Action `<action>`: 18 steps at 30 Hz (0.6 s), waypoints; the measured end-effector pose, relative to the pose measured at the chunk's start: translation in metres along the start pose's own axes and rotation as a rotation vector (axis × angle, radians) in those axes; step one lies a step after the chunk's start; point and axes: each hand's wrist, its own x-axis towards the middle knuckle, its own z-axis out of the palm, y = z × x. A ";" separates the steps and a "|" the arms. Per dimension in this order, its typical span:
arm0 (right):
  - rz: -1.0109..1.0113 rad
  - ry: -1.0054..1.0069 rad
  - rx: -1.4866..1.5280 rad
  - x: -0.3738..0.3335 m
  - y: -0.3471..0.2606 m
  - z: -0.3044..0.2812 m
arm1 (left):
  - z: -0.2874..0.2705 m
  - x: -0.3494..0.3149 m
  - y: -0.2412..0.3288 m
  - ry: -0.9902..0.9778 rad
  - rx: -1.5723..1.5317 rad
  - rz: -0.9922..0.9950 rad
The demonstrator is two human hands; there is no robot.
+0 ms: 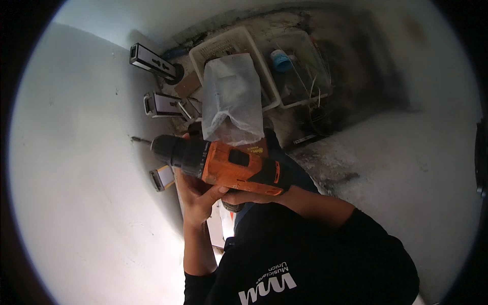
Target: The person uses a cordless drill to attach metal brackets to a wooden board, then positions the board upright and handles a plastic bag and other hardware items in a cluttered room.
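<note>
An orange and black cordless drill is held up in front of me, its chuck turned to the left. A thin metal bit sticks out of the chuck toward the white wall. My left hand is closed under the front of the drill body, the thumb pressed along its lower side. Under the rear of the body lies my right hand, closed on the drill from below. The drill hides most fingers of both hands and most of its grip.
White wall runs close on the left. Beyond the drill, a cloudy plastic bag covers part of a white crate. A clear bin holds a blue cup. Several boxy handled tools stand along the wall.
</note>
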 end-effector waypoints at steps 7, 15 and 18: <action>-0.052 -0.111 -0.051 0.051 0.022 -0.078 | 0.029 0.084 -0.001 0.007 0.134 0.001; 0.219 0.325 -0.320 0.035 0.038 -0.181 | -0.024 0.111 -0.182 0.100 0.219 -0.658; 0.229 0.723 -0.386 0.032 0.065 -0.204 | -0.036 0.100 -0.279 -0.011 0.144 -0.959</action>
